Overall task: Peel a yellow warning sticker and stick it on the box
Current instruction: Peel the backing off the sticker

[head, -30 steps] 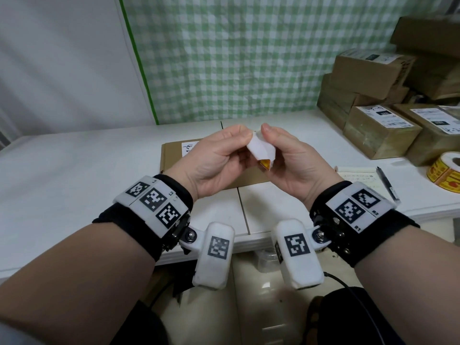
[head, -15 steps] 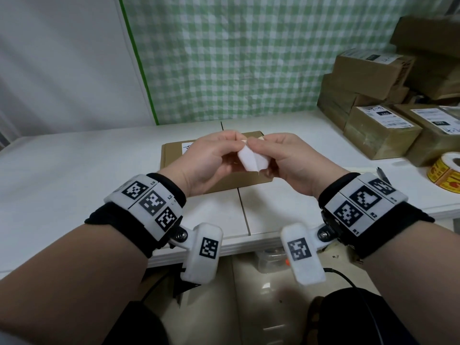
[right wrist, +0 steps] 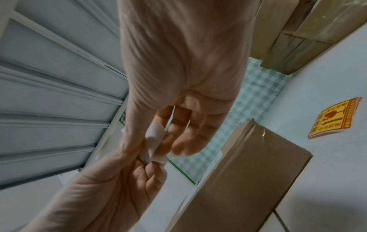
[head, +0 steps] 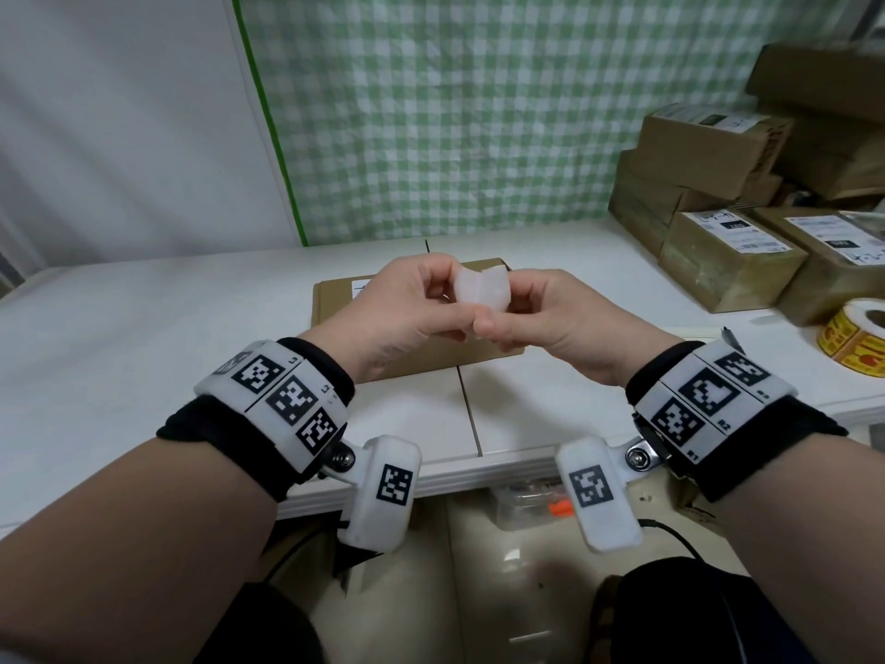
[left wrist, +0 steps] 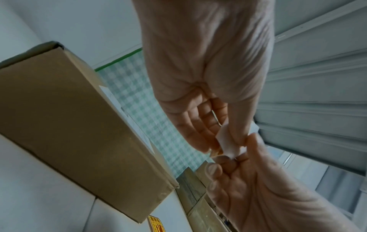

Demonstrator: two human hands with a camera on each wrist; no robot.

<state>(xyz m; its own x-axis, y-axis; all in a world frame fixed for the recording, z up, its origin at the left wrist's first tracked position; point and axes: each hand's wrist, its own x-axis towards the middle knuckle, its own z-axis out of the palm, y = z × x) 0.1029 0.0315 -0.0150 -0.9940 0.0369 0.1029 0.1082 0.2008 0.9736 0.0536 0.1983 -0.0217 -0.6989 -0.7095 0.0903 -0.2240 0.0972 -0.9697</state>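
Both hands hold one small white piece of paper [head: 481, 292] in the air above a flat brown box [head: 335, 304] on the white table [head: 143, 352]. My left hand [head: 448, 299] pinches its left side and my right hand [head: 503, 318] pinches its right side. Only the white side shows, bent in the middle [left wrist: 230, 146] [right wrist: 155, 136]. A yellow warning sticker [right wrist: 335, 117] lies flat on the table to the right of the box [right wrist: 248, 172]. In the head view my right hand hides that sticker. The box carries a white label near its far edge.
A roll of yellow warning stickers [head: 857, 337] stands at the table's right edge. Several taped cardboard boxes [head: 728, 266] are stacked at the back right. A pen [head: 732, 340] lies near my right wrist. A green checked cloth hangs behind the table.
Both hands have moved forward and lower, closer over the box. The paper has turned between the fingers, and the yellow spot seen a second ago no longer shows.
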